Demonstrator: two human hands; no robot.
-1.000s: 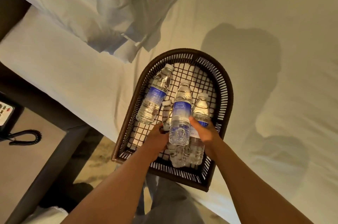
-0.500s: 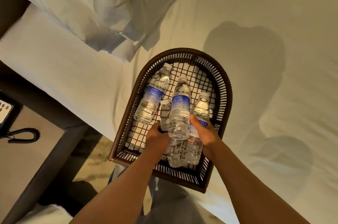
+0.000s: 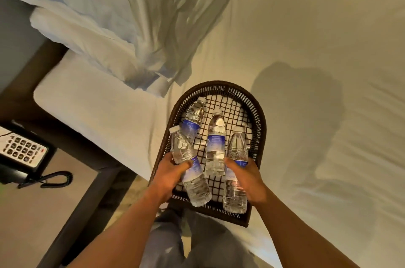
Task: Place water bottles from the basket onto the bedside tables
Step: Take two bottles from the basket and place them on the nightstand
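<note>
A dark woven basket (image 3: 262, 123) rests on the white bed near its edge. My left hand (image 3: 169, 172) grips a clear water bottle (image 3: 188, 164) with a blue label, lifted and tilted over the basket's left side. My right hand (image 3: 246, 174) is wrapped around a second bottle (image 3: 235, 193) at the basket's right side. Two more bottles lie on the basket floor: one in the middle (image 3: 215, 142), one at the back left (image 3: 192, 119).
A bedside table (image 3: 32, 213) stands at the lower left with a telephone (image 3: 20, 151) and its coiled cord. A rumpled white pillow (image 3: 105, 26) lies at the head of the bed. White sheet (image 3: 317, 37) stretches to the right. My legs are below the basket.
Both hands have closed on bottles and raised them apart from the middle one. The left bottle now tilts over the basket's left rim. The view has shifted, showing more of the bedside table.
</note>
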